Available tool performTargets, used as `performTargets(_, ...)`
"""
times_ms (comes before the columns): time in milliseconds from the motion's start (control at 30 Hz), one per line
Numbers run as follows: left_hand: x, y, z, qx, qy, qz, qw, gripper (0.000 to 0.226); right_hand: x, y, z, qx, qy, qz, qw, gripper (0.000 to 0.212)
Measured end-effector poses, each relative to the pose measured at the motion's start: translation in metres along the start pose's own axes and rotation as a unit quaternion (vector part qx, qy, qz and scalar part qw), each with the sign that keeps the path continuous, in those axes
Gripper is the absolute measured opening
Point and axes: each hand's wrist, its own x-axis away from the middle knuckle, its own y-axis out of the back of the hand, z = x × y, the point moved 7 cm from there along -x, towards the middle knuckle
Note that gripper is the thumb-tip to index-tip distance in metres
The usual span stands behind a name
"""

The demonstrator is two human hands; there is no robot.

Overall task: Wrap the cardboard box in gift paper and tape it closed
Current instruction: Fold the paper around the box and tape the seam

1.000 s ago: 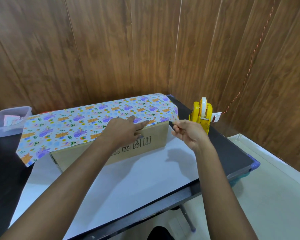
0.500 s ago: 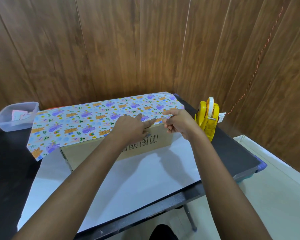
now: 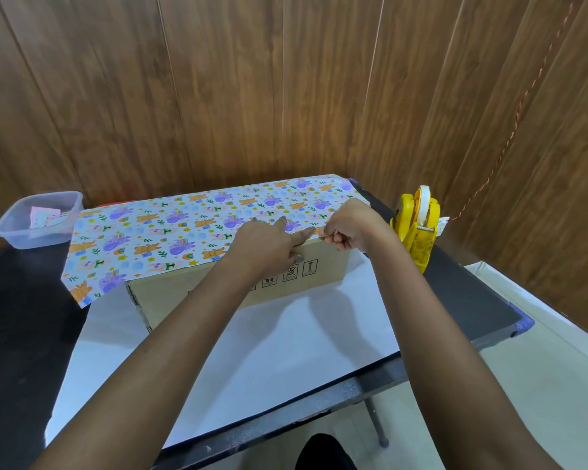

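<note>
Cardboard box [image 3: 163, 296] is sitting mid-table. Your left hand [image 3: 269, 245], fingers spread, is pinning gift paper [image 3: 170, 232] against its top, keeping the edge steady while your right hand [image 3: 353, 225] is pinching a tape strip [image 3: 320, 236] there.

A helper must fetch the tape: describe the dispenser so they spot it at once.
Start at the black table against the wooden wall. Near its right edge, right of the cardboard box, stands the tape dispenser, the only bright yellow thing there.
</note>
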Motion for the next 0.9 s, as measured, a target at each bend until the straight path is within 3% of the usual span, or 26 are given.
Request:
performTargets(333, 0.0, 0.0, 0.0, -0.005, -0.003, -0.006, 1.0, 0.056, -0.005, 0.0, 0.001, 0.013, -0.004, 0.0, 1.0, 0.023)
performTargets(467, -0.001, -0.001, 0.0, -0.003, -0.001, -0.004, 1.0, 0.056, -0.009, 0.005, -0.009, 0.015, 0.003, -0.039, 0.999, 0.034)
performTargets(600, -0.001, -0.001, 0.0, -0.005, 0.0, -0.007, 1.0, 0.056, -0.007, 0.009, -0.022, -0.062, 0.023, -0.043, 0.997, 0.036)
performTargets(733, 0.0, 0.001, 0.0, -0.007, -0.003, -0.006, 1.0, 0.057, -0.007, 0.007, -0.026, -0.058, 0.031, -0.059, 0.996, 0.047)
performTargets(900, 0.002, 0.003, -0.002, -0.01, -0.007, -0.001, 1.0, 0.056, 0.002, 0.007, -0.035, -0.141, 0.041, -0.012, 0.989, 0.04)
